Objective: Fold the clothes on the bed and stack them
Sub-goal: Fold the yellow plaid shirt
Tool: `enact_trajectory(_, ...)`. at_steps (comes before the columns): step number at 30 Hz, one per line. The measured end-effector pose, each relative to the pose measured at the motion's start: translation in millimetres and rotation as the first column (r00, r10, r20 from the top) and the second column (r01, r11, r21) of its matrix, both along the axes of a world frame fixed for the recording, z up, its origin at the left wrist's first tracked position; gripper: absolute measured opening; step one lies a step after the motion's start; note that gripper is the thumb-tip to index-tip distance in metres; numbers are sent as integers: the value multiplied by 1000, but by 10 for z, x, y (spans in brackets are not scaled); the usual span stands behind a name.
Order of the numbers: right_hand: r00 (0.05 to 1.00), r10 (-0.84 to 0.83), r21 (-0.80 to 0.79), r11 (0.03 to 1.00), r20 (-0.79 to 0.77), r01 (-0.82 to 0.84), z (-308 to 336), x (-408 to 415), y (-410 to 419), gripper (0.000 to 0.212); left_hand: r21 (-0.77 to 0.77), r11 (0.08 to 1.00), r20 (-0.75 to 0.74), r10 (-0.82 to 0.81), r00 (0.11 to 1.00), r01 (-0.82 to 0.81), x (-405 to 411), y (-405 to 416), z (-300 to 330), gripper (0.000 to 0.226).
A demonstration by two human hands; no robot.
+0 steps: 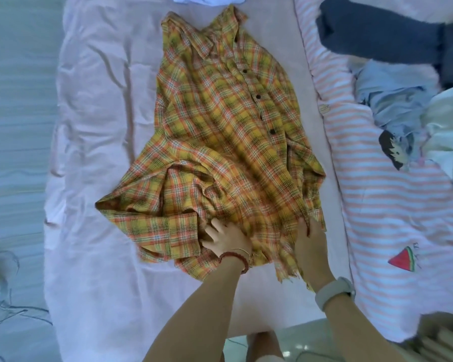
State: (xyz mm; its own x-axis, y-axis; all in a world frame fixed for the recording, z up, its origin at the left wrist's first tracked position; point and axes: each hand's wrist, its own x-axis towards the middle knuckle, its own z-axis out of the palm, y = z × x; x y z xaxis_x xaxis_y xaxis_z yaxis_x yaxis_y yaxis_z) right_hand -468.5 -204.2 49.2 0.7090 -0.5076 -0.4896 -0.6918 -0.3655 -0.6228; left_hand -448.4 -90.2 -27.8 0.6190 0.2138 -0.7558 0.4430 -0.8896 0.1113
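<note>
- The plaid shirt (220, 131) lies front-up along the middle of the pink sheet (94, 126), collar at the far end, hem nearest the person.
- Its weave is yellow crossed with orange, green and white; dark buttons run down the placket, and the hem is frayed.
- The cloth is rumpled, and the sleeve on the shirt's left is folded across the lower body, cuff near the hem.
- The left hand (225, 240), fingers spread, presses flat on the shirt by that cuff; a red bead bracelet (234, 258) circles its wrist.
- The right hand (310, 236) rests on the shirt's right hem edge, fingers straight and close together; a grey watch (334, 290) is on its wrist.
- Right of the shirt lies a striped quilt (377, 205) bearing a dark garment (377, 35) and a pale blue garment (392, 95).
</note>
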Motion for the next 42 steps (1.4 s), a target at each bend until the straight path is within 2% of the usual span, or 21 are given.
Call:
enact_trajectory(3,1000,-20,47,999,15,19,33,33,-84,14,-42,998,39,55,998,-53,-17,43,-17,30)
enact_trajectory(5,999,-22,70,997,31,20,59,42,-114,19,-208,965,60,179,982,-163,-19,194,91,25)
enact_trajectory(6,999,-3,67,998,39,1,87,52,-107,22,-338,904,48,294,955,-261,-6,306,165,18)
enact_trajectory(7,998,27,66,997,55,-31,111,64,-90,23,-470,797,5,433,902,-380,11,443,247,12)
enact_trajectory(10,989,113,42,992,98,-118,251,148,34,18,-680,301,-246,766,594,-669,158,936,591,5)
enact_trajectory(12,980,143,49,987,141,-151,405,245,154,12,-778,15,-318,852,415,-628,290,1231,870,11)
enact_trajectory(14,966,136,93,983,220,-160,610,343,310,22,-876,-101,-279,903,326,-472,391,1491,1150,22)
enact_trajectory(17,918,130,132,972,375,-192,919,429,528,41,-939,-74,-180,937,299,-335,330,1843,1448,26)
enact_trajectory(20,889,190,192,937,416,-291,986,421,684,40,-910,-79,-187,955,231,-407,-14,2154,1408,26)
enact_trajectory(22,923,283,238,908,259,-345,818,339,787,43,-826,-37,-132,983,128,-563,-312,2346,1220,27)
enact_trajectory(23,933,334,251,899,138,-359,701,273,840,47,-751,29,-64,991,117,-660,-441,2425,1097,25)
enact_trajectory(25,903,417,268,886,-105,-378,404,98,917,53,-573,142,3,985,172,-807,-654,2532,826,24)
enact_trajectory(27,866,432,315,883,-251,-349,114,-89,970,45,-474,132,-111,972,208,-870,-786,2563,604,24)
enact_trajectory(29,854,359,342,911,-377,-231,-90,-219,984,44,-422,169,-234,929,287,-891,-847,2541,467,21)
enact_trajectory(30,847,285,335,932,-448,-137,-166,-255,982,53,-398,211,-266,905,332,-893,-868,2521,409,26)
enact_trajectory(31,836,205,333,942,-509,-28,-236,-288,972,60,-388,245,-270,892,363,-889,-890,2497,355,30)
enact_trajectory(33,828,75,384,906,-556,176,-342,-324,949,54,-400,298,-216,889,405,-867,-909,2442,253,32)
enact_trajectory(35,840,-8,438,851,-542,291,-365,-333,924,45,-409,356,-153,881,448,-840,-901,2391,169,28)
enact_trajectory(37,890,-22,468,845,-455,260,-336,-345,894,37,-385,347,-138,895,425,-855,-891,2340,114,27)
enact_trajectory(39,956,42,447,889,-292,97,-235,-348,877,24,-370,286,-158,918,363,-884,-888,2294,90,21)
enact_trajectory(42,981,165,289,938,104,-189,45,-328,883,12,-531,81,-159,968,193,-844,-910,2250,135,18)
